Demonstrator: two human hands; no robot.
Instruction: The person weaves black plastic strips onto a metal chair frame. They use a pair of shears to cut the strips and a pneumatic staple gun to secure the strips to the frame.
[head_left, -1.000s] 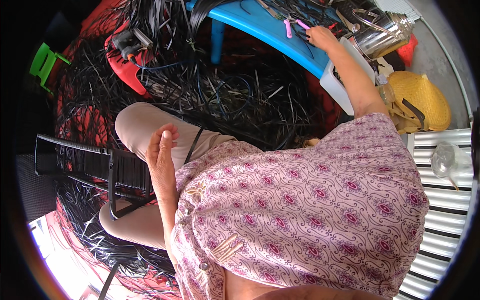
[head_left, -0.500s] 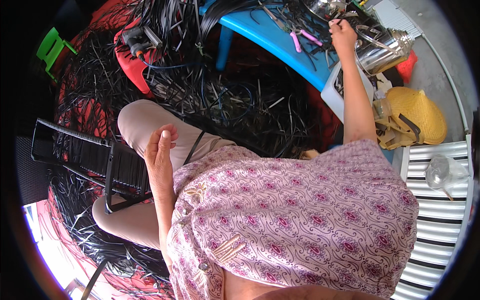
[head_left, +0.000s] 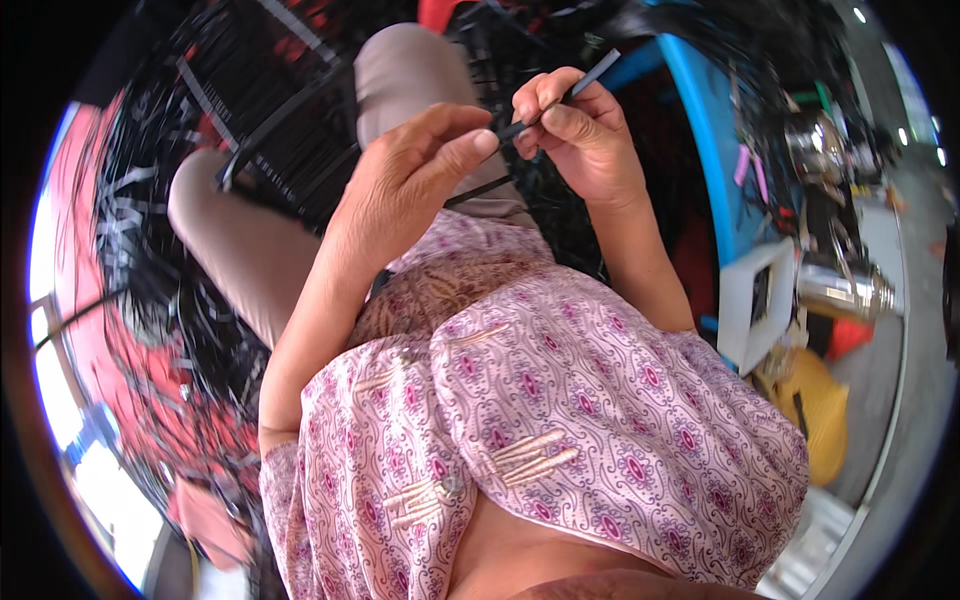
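One dark strip (head_left: 598, 73) is slanting left of the blue table (head_left: 734, 208). Right hand (head_left: 588, 142) is finger-clamping it; left hand (head_left: 412, 172) is touching its end, finger grip unclear

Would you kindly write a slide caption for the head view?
Right hand pinches a thin dark strip, left hand at its lower end, blue table at right.

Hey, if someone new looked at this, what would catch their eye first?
Probably the slim dark strip near the top centre, pinched in the right hand, its lower end at the thumb of the left hand. Next, the purple-patterned top filling the lower middle. Then the bright blue table at upper right, with pink handles on it, and the yellow hat lower down on the right.
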